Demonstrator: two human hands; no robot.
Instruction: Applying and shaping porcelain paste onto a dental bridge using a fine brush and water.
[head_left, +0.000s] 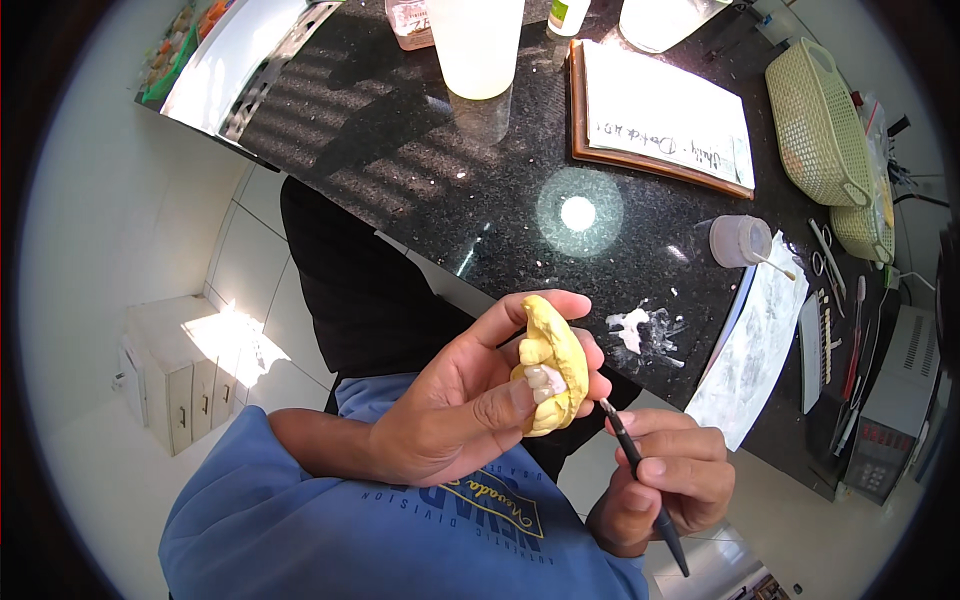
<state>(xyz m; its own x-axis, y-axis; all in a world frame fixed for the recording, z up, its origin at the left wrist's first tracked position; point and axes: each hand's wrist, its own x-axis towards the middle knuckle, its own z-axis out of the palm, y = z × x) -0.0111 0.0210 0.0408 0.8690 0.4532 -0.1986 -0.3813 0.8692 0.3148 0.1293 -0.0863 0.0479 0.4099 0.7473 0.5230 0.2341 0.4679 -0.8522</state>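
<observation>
My left hand [445,405] is closed round a yellow plaster dental cast [563,350], held upright above my lap. Several greyish tooth shapes [541,380] sit along the cast beside a patch of pale pink material, with my left thumb pressed against them. Just to the right, my right hand [685,465] grips a slim black-handled dental tool [628,445] like a pen. Its pale tip points up toward the cast, close to my left fingertips. Whether the tip is a brush or a blade is too small to tell.
White powdery residue [640,330] lies on the dark speckled counter [400,170]. Right of it are a small translucent cup [738,242], a stained paper sheet [745,345], hand tools and a grey control box [895,400]. A notepad [665,110], plastic cup [476,45] and cream basket [815,125] stand farther back.
</observation>
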